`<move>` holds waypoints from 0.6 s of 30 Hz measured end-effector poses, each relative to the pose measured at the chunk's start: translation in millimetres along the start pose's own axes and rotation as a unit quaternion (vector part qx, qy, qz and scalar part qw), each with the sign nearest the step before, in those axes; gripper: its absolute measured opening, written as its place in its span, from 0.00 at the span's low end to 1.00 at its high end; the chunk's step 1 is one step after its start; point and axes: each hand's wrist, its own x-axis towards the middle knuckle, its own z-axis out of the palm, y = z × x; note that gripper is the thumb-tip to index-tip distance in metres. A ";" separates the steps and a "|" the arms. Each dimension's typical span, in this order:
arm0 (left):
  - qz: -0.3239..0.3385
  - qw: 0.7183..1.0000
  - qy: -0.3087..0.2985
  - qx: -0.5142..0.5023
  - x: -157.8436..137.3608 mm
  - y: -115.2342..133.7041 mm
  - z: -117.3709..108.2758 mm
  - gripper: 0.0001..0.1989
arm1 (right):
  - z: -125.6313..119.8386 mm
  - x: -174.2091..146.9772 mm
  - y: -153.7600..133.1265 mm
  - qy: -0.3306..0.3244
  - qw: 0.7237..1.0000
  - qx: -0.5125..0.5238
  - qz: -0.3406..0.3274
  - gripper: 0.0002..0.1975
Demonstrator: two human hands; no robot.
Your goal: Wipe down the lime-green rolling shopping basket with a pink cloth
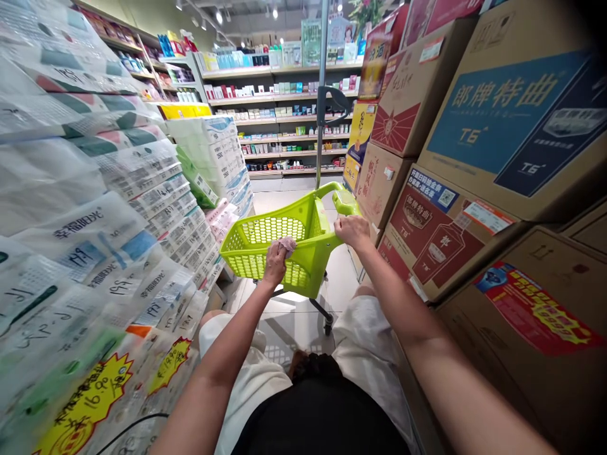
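A lime-green shopping cart (310, 272) with perforated basket walls stands side-on in front of me on dark legs with casters. My left hand (275, 260) is closed on a crumpled pinkish cloth (286, 244) and rests with it at the near rim of the basket. My right hand (351, 229) is wrapped round the cart's frame at the right, just below the green handle (345, 201). Inside the basket, the part I can see shows only green mesh and floor light. The undersides of both hands are hidden.
Stacked packs of tissue paper (156, 202) with handwritten prices line the left. Cardboard liquor cartons (516, 120) rise close on the right. A metal pole (321, 139) with a dark bracket stands behind the cart, and shelves of small boxed goods (284, 95) span the back.
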 end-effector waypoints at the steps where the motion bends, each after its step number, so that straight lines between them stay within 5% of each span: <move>1: -0.019 1.000 -0.001 0.011 -6.2 -17.2 -7.0 0.32 | 0.5 -0.1 -0.2 0.001 1.000 0.003 0.004 0.24; 6: -0.133 0.989 0.013 0.066 -26.5 -93.6 -43.5 0.35 | 1.3 -0.2 -3.8 -0.007 1.000 0.019 0.018 0.24; 9: -0.174 0.981 0.019 0.085 -22.0 -106.6 -50.5 0.32 | 0.2 -0.2 -5.7 -0.012 1.000 0.023 0.012 0.24; 12: -0.170 0.982 0.013 0.077 -7.8 -85.4 -39.1 0.31 | -0.5 -1.3 -6.0 -0.010 1.000 0.022 0.003 0.24; 18: -0.072 0.997 -0.004 0.037 21.5 12.5 3.5 0.31 | 2.4 -3.1 -1.8 0.011 1.000 0.006 -0.004 0.25</move>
